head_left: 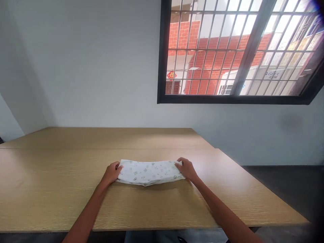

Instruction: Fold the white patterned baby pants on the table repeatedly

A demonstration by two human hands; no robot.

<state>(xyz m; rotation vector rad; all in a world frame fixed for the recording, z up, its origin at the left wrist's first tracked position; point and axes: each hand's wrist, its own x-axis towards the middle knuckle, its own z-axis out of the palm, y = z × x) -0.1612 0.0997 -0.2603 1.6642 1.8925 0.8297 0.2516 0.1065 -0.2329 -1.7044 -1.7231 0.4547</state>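
Note:
A white cloth (149,172) with a small printed pattern is folded into a long, narrow strip across the middle of the table. My left hand (112,172) grips its left end, with the thumb on top and the other fingers curled behind. At the opposite end, my right hand (186,168) pinches the cloth in the same way. The strip's lower edge sags slightly between my hands, and a faint shadow lies under it. Whether the cloth rests on the table or is held just above it, I cannot tell.
The wooden table (63,189) spreads wide on both sides, with a seam running across its back part. Its front edge lies close to me. Behind stands a pale wall (101,67) with a barred, dark-framed window (235,99). Dark floor (278,182) shows at the right.

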